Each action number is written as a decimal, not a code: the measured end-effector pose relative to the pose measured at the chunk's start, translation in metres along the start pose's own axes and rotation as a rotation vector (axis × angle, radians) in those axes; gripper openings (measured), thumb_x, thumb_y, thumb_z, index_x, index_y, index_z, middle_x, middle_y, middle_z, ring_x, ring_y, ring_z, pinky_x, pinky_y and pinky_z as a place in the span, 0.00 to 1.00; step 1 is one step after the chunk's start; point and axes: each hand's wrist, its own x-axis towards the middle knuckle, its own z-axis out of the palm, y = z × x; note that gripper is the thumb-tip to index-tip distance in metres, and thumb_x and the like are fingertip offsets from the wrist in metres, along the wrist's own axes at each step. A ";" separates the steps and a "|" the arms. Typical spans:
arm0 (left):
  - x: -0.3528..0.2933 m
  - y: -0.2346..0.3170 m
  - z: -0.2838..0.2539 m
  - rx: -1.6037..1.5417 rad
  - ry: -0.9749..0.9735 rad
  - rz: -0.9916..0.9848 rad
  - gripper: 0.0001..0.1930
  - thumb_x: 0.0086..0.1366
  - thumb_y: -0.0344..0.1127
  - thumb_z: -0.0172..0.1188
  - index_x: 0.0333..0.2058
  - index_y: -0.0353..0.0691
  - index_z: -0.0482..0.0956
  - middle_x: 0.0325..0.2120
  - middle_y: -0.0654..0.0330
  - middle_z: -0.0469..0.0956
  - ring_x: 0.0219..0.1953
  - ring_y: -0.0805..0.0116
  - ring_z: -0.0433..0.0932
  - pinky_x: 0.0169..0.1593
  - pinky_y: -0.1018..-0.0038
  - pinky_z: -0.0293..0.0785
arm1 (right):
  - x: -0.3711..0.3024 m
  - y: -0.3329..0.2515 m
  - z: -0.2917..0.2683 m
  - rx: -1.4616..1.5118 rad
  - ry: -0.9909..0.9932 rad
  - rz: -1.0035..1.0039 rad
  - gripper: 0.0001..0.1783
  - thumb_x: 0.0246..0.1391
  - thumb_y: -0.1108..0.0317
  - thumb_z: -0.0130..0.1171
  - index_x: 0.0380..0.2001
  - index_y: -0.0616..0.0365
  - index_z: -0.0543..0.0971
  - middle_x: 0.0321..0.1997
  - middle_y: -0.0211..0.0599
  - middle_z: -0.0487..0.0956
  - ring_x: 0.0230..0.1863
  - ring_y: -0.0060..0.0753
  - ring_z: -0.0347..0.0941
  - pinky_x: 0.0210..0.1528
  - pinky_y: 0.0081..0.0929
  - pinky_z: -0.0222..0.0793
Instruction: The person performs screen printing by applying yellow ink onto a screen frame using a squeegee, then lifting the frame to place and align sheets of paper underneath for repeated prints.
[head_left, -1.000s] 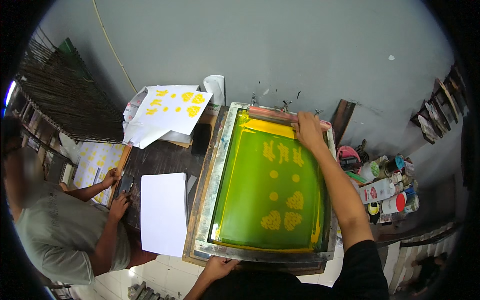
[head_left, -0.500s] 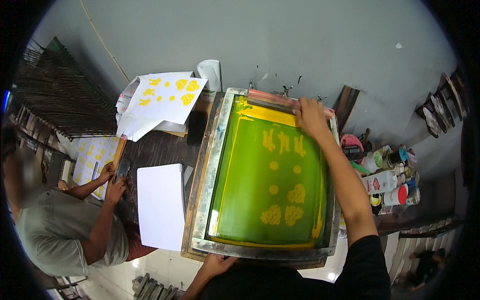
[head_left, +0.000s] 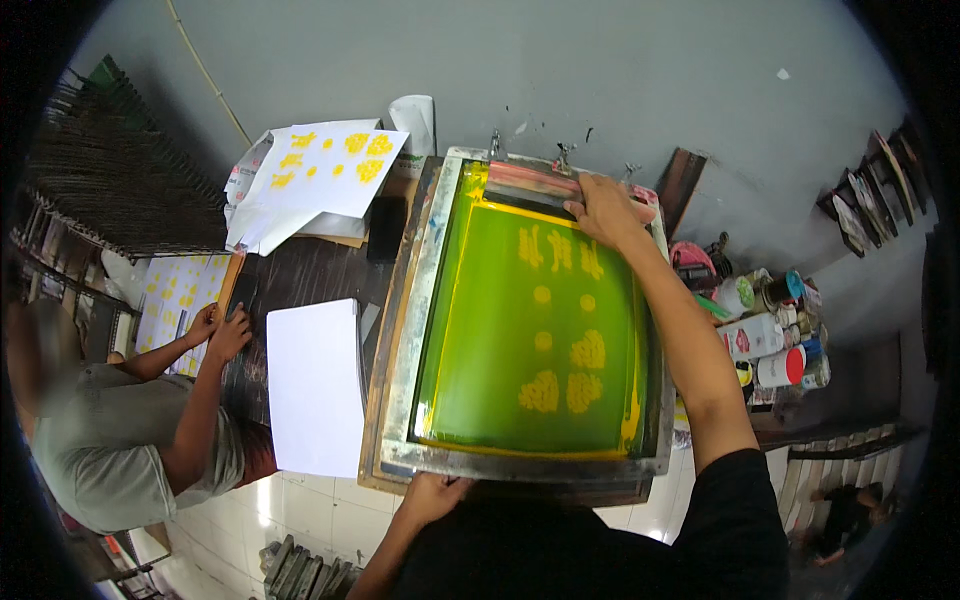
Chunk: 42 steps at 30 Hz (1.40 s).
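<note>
A silk screen in a worn metal frame [head_left: 401, 400] lies before me. Its green mesh [head_left: 470, 330] shows yellow motifs: strokes, dots and clustered shapes. At the far end, my right hand [head_left: 607, 212] is closed around a long squeegee [head_left: 530, 180] with a reddish handle and dark lower part. A narrow yellow ink band [head_left: 520, 213] lies along the squeegee's near side. My left hand [head_left: 433, 497] is closed on the frame's near edge, left of centre; its fingers are partly hidden beneath it.
Left of the screen lie a white paper stack [head_left: 315, 390], a dark phone [head_left: 388, 228] and yellow-printed sheets [head_left: 335, 165]. A co-worker [head_left: 130, 430] stands at the left. Ink containers [head_left: 780, 365] crowd the right side, and a grey wall [head_left: 600, 70] rises behind.
The squeegee has shifted slightly toward me over the yellow ink, and the ink band looks narrower. My left hand stays at the near edge. The whole view has shifted a little.
</note>
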 end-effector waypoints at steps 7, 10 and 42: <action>0.000 0.004 0.003 -0.128 0.030 -0.029 0.20 0.71 0.35 0.61 0.17 0.36 0.78 0.15 0.65 0.76 0.20 0.78 0.73 0.27 0.75 0.69 | -0.112 -0.053 -0.010 0.083 0.006 -0.003 0.19 0.60 0.56 0.63 0.45 0.60 0.75 0.47 0.51 0.79 0.53 0.56 0.74 0.55 0.52 0.65; -0.002 0.007 0.001 -0.136 0.021 0.031 0.22 0.71 0.39 0.62 0.16 0.37 0.77 0.14 0.66 0.74 0.19 0.79 0.69 0.25 0.75 0.64 | -0.185 -0.091 -0.025 0.122 0.036 -0.015 0.16 0.59 0.59 0.63 0.41 0.60 0.75 0.43 0.49 0.77 0.48 0.57 0.73 0.51 0.52 0.64; 0.024 -0.042 -0.125 0.362 0.553 0.229 0.30 0.67 0.38 0.64 0.62 0.26 0.69 0.61 0.33 0.71 0.66 0.38 0.68 0.71 0.54 0.60 | -0.102 -0.095 -0.324 0.358 0.706 -0.056 0.20 0.59 0.60 0.66 0.46 0.66 0.79 0.39 0.38 0.82 0.41 0.30 0.74 0.48 0.31 0.71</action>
